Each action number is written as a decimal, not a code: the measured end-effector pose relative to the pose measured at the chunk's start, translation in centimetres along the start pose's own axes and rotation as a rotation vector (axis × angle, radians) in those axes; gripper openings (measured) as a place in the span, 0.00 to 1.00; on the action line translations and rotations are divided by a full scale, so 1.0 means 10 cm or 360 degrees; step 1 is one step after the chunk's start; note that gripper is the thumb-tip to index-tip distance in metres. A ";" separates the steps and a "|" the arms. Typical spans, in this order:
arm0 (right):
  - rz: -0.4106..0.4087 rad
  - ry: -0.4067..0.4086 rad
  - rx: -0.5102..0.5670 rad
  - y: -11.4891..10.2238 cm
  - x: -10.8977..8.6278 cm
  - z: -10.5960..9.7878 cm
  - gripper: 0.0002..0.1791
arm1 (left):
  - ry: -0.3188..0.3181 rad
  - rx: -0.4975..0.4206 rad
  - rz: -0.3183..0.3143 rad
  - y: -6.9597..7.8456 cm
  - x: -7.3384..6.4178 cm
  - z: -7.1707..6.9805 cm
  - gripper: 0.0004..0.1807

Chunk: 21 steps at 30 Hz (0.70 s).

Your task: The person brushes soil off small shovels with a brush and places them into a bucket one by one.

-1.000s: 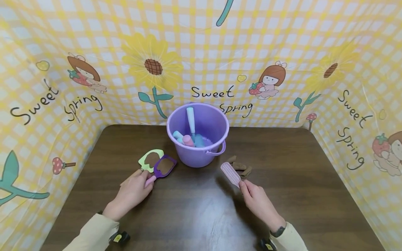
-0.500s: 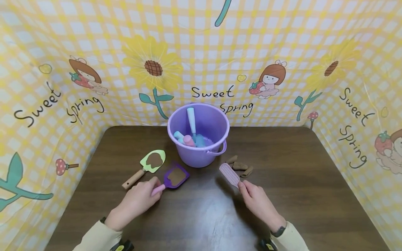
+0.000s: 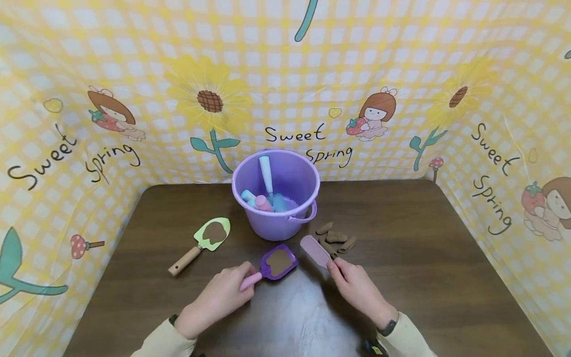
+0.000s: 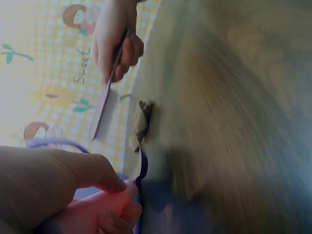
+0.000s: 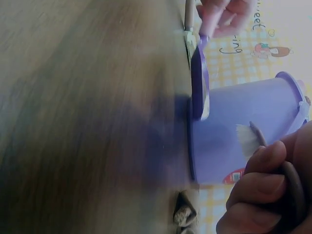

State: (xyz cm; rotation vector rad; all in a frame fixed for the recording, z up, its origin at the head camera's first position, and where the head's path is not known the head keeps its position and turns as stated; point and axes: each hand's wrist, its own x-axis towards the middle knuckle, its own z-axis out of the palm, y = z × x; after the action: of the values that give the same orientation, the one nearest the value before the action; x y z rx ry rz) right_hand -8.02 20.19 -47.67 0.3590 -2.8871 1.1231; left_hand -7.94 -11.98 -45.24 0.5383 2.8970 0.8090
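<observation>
My left hand (image 3: 225, 292) grips the pink handle of a small purple toy shovel (image 3: 266, 267). A flat brown patch (image 3: 279, 263) lies on its blade, which is in front of the bucket. In the left wrist view the thumb and fingers wrap the pink handle (image 4: 92, 214). My right hand (image 3: 357, 287) holds a pale pink brush (image 3: 315, 251); its short white bristles (image 5: 247, 140) show in the right wrist view. Several brown rolled pieces (image 3: 336, 237) lie on the table just beyond the brush. The shovel and brush face each other, a small gap between them.
A purple bucket (image 3: 278, 225) stands at the back middle, with pink and blue-handled tools (image 3: 266, 173) inside. To the left lies a green trowel (image 3: 202, 244) with a wooden handle and a brown patch on its blade. Checked cloth walls (image 3: 285, 74) surround the dark wooden table (image 3: 401, 238).
My left hand has drawn the purple shovel away from the green trowel and rightward, toward the brush. The right hand keeps its hold on the brush, barely shifting. The head view has turned slightly.
</observation>
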 end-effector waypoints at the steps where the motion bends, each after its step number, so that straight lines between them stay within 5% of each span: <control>1: -0.0010 -0.0007 -0.0002 -0.01 0.00 0.02 0.18 | 0.0003 -0.0015 0.0009 0.03 0.01 0.02 0.10; 14: -0.0144 -0.0067 -0.0035 -0.13 0.03 0.17 0.19 | 0.0232 -0.0086 0.0192 0.35 0.31 0.24 0.06; 21: -0.0187 0.0074 -0.0164 -0.15 0.03 0.20 0.22 | 0.0287 -0.0153 0.0253 0.43 0.38 0.26 0.02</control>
State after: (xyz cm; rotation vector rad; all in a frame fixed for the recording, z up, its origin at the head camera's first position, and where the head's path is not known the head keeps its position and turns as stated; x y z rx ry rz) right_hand -7.87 17.72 -48.15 0.4846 -2.8275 0.9486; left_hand -9.74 -5.96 -45.18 0.7293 2.9845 1.0648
